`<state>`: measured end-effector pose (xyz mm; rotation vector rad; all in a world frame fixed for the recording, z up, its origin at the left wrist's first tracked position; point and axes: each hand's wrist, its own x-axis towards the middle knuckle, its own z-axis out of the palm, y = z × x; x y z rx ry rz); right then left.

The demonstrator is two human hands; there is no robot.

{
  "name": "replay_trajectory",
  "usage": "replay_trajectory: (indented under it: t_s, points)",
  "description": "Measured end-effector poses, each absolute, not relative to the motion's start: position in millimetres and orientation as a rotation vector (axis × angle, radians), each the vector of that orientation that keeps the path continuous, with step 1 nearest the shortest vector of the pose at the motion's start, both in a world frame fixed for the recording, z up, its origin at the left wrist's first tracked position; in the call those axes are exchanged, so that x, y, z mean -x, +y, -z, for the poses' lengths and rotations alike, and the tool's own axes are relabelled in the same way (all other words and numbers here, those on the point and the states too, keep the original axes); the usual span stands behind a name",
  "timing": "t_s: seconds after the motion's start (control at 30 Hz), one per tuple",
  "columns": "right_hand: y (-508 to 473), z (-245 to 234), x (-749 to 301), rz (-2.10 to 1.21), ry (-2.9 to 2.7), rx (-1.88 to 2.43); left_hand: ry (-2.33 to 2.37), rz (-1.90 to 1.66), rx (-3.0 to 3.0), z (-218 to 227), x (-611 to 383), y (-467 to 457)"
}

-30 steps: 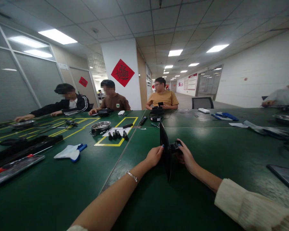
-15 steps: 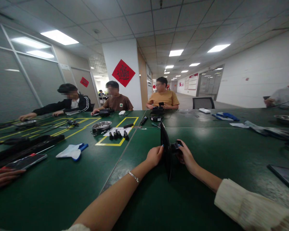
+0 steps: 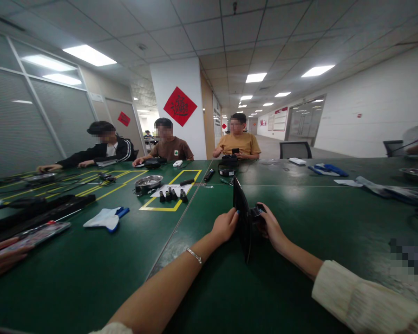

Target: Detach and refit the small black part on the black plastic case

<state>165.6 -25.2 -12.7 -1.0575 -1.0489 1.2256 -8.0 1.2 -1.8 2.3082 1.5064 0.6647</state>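
A thin black flat panel (image 3: pixel 241 208) stands on edge on the green table (image 3: pixel 299 218), seen nearly edge-on. My left hand (image 3: pixel 225 226) presses against its left face with curled fingers. On the panel's right side, my right hand (image 3: pixel 271 226) is wrapped round a small black part (image 3: pixel 257 212) fixed to that face. Both forearms stretch out from the lower edge of the view.
Small black pieces (image 3: pixel 172 195) and a metal bowl (image 3: pixel 146 182) sit in a yellow-taped rectangle. White and blue gloves (image 3: pixel 106 217) lie to the left. Another person's hand (image 3: pixel 0 257) holds a phone (image 3: pixel 31 235) at far left. Several people sit across the table.
My hands and the panel have stayed almost still. At far left, another person's hand has come into view and taken hold of the phone.
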Motion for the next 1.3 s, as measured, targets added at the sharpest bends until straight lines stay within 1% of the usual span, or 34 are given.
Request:
replay_trajectory:
  t_s: [0.1, 0.27, 0.7, 1.3]
  points:
    - [-25.5, 12.2, -165.0, -1.232, -1.026, 1.075, 1.544, -0.674, -2.285, 2.9, 7.9, -0.1]
    - [-24.5, 12.3, -164.9, -1.239, -1.025, 1.053, 1.462, -0.674, -2.304, 0.8, 7.1, 1.4]
    - [-26.2, 10.8, -164.8, -1.228, -1.070, 1.042, 1.420, -0.665, -2.289, -1.6, 9.7, 1.9]
    - [-22.6, 18.0, -166.5, -1.214, -1.099, 1.051, 1.348, -0.767, -2.135, 9.3, 10.8, 11.9]
